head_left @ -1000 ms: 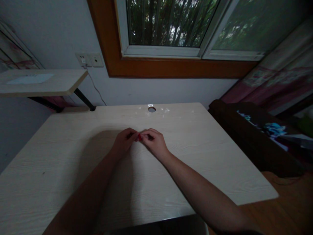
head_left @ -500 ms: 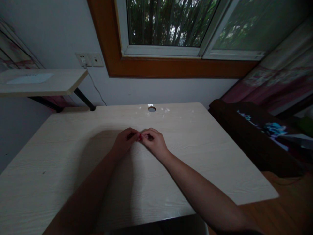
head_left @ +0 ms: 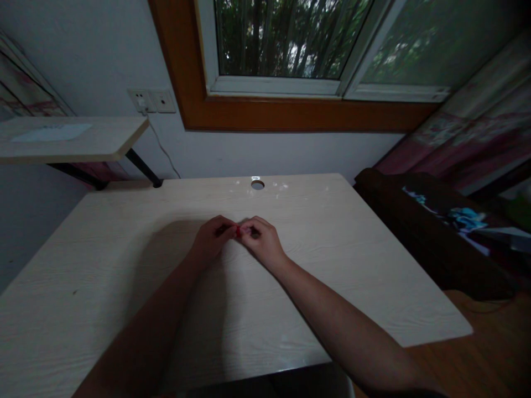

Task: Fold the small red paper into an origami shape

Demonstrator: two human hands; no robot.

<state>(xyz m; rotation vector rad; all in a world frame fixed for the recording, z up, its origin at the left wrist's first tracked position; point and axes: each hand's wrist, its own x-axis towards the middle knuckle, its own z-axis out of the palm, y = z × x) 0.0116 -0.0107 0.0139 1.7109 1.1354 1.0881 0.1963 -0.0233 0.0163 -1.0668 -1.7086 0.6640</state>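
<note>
A small red object (head_left: 238, 231) sits between my fingertips, too small and dark to name. From its left side, my left hand (head_left: 211, 239) pinches it with thumb and forefinger. My right hand (head_left: 263, 239) pinches the same object from the right, thumb and forefinger closed. Both hands are low over the pale wood-grain desk (head_left: 332, 265), near its middle, with their fingertips almost meeting. Most of the red object is hidden by the fingers.
A round cable hole (head_left: 258, 185) lies near the desk's back edge. At the left, a raised shelf (head_left: 74, 146) stands on black legs. A white cable (head_left: 161, 145) hangs from a wall socket (head_left: 142, 101). Dark furniture with cloth items (head_left: 467, 219) is beyond the right edge.
</note>
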